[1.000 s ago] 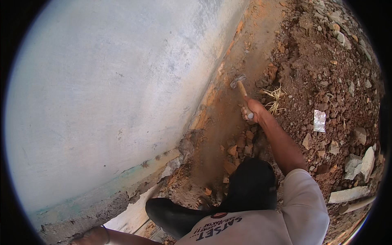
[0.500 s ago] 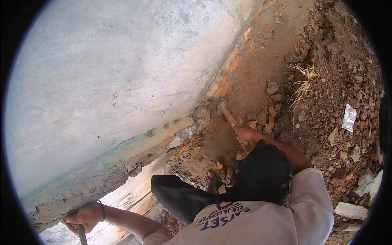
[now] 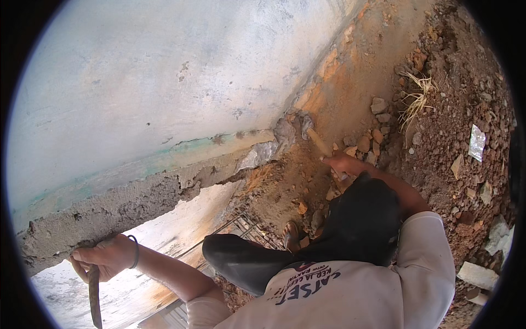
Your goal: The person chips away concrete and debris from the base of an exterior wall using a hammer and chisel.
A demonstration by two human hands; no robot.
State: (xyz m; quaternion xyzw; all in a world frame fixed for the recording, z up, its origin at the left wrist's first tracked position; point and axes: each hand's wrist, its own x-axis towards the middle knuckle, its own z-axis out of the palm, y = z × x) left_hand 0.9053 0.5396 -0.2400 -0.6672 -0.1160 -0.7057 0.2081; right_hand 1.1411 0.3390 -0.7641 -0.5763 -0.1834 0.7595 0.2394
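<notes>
My left hand (image 3: 109,255) is closed around a flat, dark metal chisel (image 3: 95,299) at the lower left. Its fingers are against the rough broken edge of the wall (image 3: 120,211), and the chisel's upper end is hidden by the hand. The visible end points down, away from the wall. On the right, my right hand (image 3: 344,163) grips the wooden handle of a hammer (image 3: 319,143). The grey lump at the handle's far end, which looks like the hammer head, is close to the chipped end of the wall (image 3: 282,134). My arm stretches past my bent knee.
Broken stones (image 3: 378,107) and reddish soil (image 3: 438,186) cover the right side, with dry grass (image 3: 417,101) and a silvery scrap (image 3: 476,142). Thin metal bars (image 3: 246,230) lie below the wall opening near my sandalled foot (image 3: 291,233). Pale rubble blocks (image 3: 478,275) lie lower right.
The view has shifted, so the wall edge sits higher in the picture. More of the chisel below my left hand shows. My right hand still holds the hammer near the wall's end.
</notes>
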